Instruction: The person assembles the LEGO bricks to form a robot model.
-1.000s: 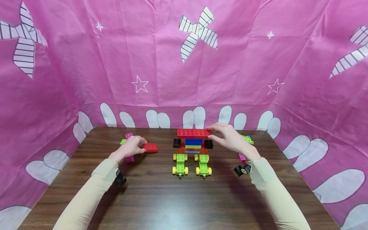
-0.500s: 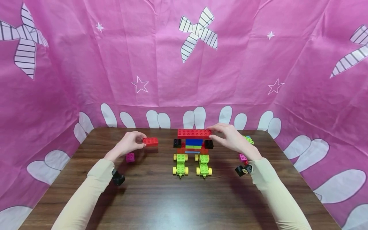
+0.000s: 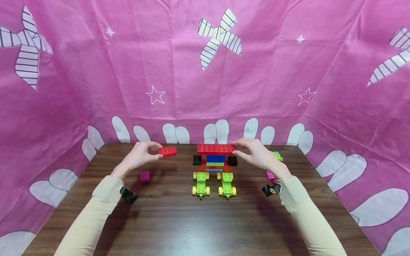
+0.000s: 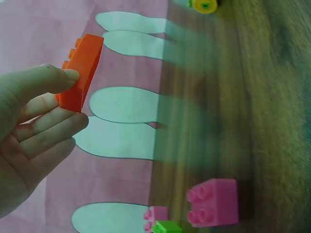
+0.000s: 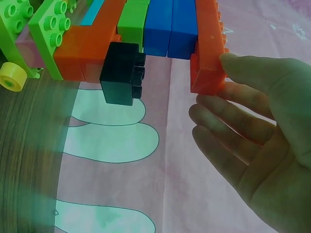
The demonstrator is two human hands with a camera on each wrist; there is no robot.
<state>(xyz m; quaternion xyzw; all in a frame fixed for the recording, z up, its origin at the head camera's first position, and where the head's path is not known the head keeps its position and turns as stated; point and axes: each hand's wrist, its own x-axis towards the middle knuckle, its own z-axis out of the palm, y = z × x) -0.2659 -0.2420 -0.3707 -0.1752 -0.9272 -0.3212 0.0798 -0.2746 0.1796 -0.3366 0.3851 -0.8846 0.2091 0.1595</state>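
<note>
In the head view my left hand (image 3: 141, 153) pinches a red building brick (image 3: 167, 151) by its left end, held up over the table. The left wrist view shows the thumb on one face of that brick (image 4: 81, 73) and fingers behind it. My right hand (image 3: 256, 153) holds the right end of a long red brick (image 3: 215, 149), which lies across the top of a built figure. Under it come blue bricks (image 3: 216, 158), a lime layer, black bricks (image 3: 197, 160) at both sides, red bricks, and two lime wheeled bases (image 3: 201, 185) with yellow wheels.
A magenta brick (image 3: 145, 176) stands on the brown table (image 3: 179, 227) at the left. Another magenta brick (image 3: 270, 175) and a lime piece (image 3: 277, 155) lie by the right forearm. A pink patterned cloth (image 3: 205, 96) hangs behind the table.
My left hand has lifted the red brick up off the table, away from the small bricks at the left. The right hand and the figure have stayed in place.
</note>
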